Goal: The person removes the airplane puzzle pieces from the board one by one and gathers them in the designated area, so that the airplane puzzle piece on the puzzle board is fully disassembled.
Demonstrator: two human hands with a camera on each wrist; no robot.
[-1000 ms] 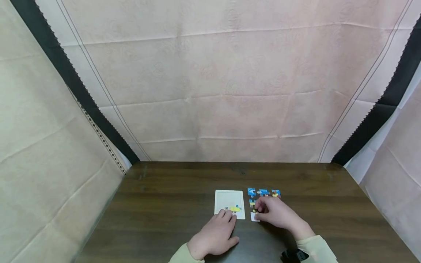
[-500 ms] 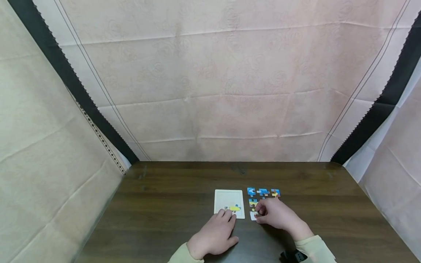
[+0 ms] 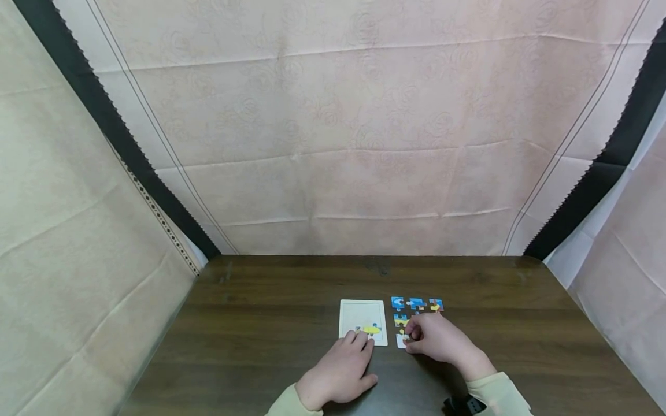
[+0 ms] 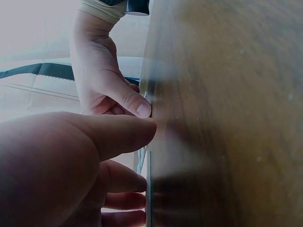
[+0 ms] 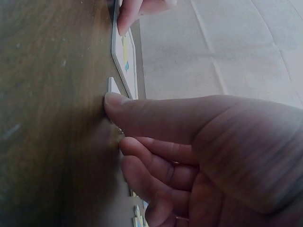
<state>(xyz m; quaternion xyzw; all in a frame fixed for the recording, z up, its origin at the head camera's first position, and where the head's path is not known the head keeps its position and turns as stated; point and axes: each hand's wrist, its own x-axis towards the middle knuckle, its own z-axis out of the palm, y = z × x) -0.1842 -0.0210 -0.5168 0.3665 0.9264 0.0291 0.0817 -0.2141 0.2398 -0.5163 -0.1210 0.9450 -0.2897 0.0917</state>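
Observation:
Fingertips of my left hand [image 3: 340,370] rest on the near edge of a white puzzle tray [image 3: 359,312], which has a yellow and blue patch at its lower right. In the left wrist view, that thumb [image 4: 128,135] points toward the other hand. To the right of the tray, my right hand [image 3: 447,341] has its thumb and curled fingers at a small white puzzle piece [image 3: 401,342]. The right wrist view shows the thumb [image 5: 116,106] at the edge of this white piece [image 5: 112,85], which lies low at the table. Part of it is hidden under the hand.
Several blue, yellow and red puzzle pieces [image 3: 416,303] lie in rows beyond my right hand, some partly covered by it. The brown wooden table [image 3: 260,323] ends at a pale cloth wall [image 3: 333,173]. Cloth walls also stand at both sides.

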